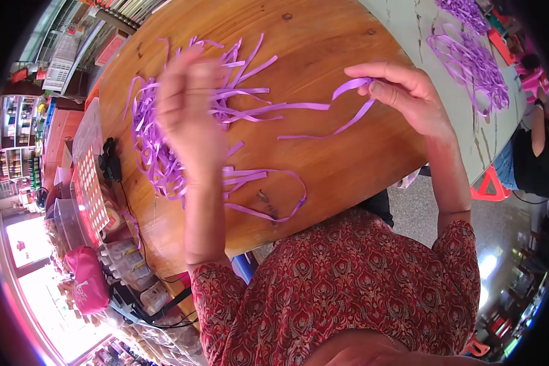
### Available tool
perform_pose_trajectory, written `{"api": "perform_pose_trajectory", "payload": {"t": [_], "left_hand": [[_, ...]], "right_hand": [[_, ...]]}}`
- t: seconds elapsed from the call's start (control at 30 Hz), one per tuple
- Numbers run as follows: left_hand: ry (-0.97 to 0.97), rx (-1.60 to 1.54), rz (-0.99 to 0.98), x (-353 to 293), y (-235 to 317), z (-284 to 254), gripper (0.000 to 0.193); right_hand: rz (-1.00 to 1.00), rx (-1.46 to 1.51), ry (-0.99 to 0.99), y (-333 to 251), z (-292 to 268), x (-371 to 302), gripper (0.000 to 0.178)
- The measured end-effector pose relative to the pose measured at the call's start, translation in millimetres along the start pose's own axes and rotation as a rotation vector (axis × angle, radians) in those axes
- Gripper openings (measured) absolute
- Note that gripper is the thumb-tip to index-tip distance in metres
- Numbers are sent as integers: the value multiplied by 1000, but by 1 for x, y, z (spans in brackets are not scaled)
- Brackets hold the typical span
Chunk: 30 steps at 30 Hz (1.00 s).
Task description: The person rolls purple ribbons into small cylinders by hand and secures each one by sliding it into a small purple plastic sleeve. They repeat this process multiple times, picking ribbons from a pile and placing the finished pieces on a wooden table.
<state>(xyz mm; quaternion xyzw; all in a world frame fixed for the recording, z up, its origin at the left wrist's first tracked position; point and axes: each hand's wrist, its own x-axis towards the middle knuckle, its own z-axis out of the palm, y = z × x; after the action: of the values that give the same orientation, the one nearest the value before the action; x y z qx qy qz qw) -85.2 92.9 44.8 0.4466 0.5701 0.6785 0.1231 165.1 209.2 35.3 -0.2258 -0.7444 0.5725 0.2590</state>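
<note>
Between the thumb and fingertips of my right hand (413, 97), a purple ribbon (349, 89) is pinched, with its ends hanging down over the wooden table (341, 36). My left hand (192, 113) is smeared by motion above a large tangled pile of purple ribbons (155, 161); its fingers cannot be made out, nor whether they hold anything. Several loose ribbon ends stick out of the pile toward the right. Near the table's front edge lies a ribbon loop (287, 173), with what looks like a knot on its right side.
To the right, a white marbled table (402, 18) bears another bundle of purple ribbons (470, 70). A person (537, 137) is at the far right, beside a red stool (491, 185). Left of the wooden table are a black cable (110, 160), a dotted sheet (90, 183) and a pink bag (86, 280).
</note>
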Motion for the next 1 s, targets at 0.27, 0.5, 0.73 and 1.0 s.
{"api": "perform_pose_trajectory", "payload": {"t": [0.27,0.5,0.73,1.0], "left_hand": [[-471,-403,-34,-40,6,75,32],[-464,89,285,-36,8,69,25],[-314,220,228,-27,2,40,15],[-224,275,178,-21,-17,-11,18]], "right_hand": [[-335,-210,118,-25,18,-6,42],[-365,-278,117,-18,15,-3,45],[-101,-31,130,-3,-6,-8,28],[13,-25,157,14,-26,-16,22]]}}
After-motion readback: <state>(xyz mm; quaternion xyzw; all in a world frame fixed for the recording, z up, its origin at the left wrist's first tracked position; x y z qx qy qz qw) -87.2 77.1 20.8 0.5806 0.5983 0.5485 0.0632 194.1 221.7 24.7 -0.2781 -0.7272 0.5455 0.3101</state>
